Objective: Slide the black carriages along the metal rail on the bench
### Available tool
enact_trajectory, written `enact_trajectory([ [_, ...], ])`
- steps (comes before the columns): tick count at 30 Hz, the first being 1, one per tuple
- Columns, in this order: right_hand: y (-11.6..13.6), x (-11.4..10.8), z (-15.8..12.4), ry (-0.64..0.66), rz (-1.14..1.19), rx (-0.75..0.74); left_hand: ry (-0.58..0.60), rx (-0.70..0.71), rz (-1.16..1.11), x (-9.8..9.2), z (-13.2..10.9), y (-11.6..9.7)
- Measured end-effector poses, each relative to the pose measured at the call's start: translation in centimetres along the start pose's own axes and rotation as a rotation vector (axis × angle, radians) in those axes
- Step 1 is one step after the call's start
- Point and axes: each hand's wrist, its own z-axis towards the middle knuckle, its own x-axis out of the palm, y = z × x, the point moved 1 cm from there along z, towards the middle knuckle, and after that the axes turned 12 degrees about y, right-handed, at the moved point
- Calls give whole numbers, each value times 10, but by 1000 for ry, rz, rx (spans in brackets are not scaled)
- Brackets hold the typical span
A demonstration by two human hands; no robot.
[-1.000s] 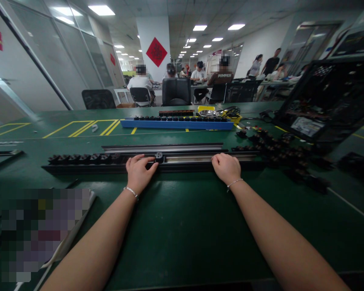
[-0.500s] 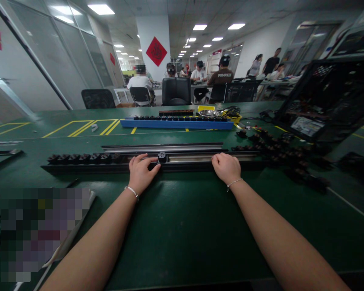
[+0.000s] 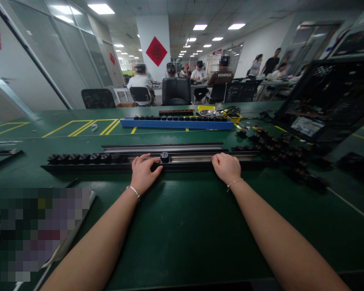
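At a green workbench [image 3: 176,230], a black part [image 3: 164,157] is being slid rightward along a rail [image 3: 188,167], its gap to the row of similar parts [image 3: 85,158] being widened. It is being trailed by the left hand [image 3: 144,173], thumb and forefinger spread at its left side. The rail is being overlapped by the curled right hand [image 3: 227,167]; whether it is being pinched cannot be told. Silver track [image 3: 191,159] is being left showing between part and right hand, the near edge being bordered by workbench.

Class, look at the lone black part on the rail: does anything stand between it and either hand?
Nothing visible does. The left hand is right beside the lone black part, though contact is hard to judge; toward the right hand, only the rail runs between.
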Motion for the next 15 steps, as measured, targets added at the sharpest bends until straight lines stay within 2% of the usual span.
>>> enact_trajectory([
  [15, 0, 0, 0, -12, 7, 2, 22, 33, -27, 2, 1, 3],
])
